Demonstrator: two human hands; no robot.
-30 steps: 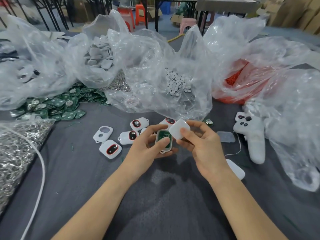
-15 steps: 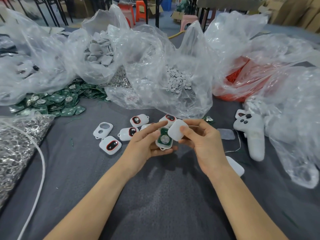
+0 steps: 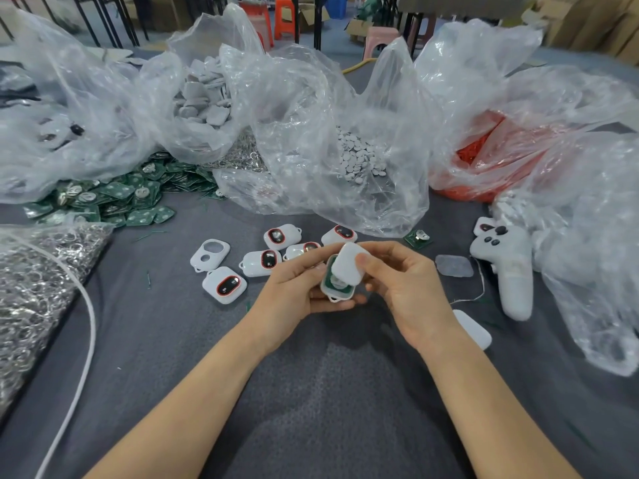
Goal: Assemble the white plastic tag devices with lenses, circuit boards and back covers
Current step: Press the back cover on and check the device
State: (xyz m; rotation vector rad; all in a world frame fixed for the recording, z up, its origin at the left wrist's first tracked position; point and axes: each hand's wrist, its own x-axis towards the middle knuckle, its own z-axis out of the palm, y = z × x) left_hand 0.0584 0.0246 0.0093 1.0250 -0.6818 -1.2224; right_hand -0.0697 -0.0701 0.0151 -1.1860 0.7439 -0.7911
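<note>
My left hand (image 3: 294,292) cradles a white tag shell (image 3: 338,292) with a green circuit board showing inside it. My right hand (image 3: 403,281) pinches a white back cover (image 3: 347,263) and holds it tilted over the top part of that shell. Several tags with red-rimmed dark lenses (image 3: 225,284) lie on the grey cloth just beyond my hands, beside one empty white shell (image 3: 210,254). A heap of green circuit boards (image 3: 114,198) sits at the left. A loose board (image 3: 418,238) lies behind my right hand. Another white cover (image 3: 473,328) rests by my right wrist.
Clear plastic bags hold grey covers (image 3: 204,98), small white discs (image 3: 359,157) and red parts (image 3: 484,150). A bag of metal rings (image 3: 31,288) and a white cable (image 3: 86,326) lie at the left. At the right stands a white handheld controller (image 3: 508,267), next to a clear film piece (image 3: 453,265).
My right hand has brought the back cover down from beside the shell onto its upper part. My left hand has tilted the shell slightly; both hands stay in the same spot.
</note>
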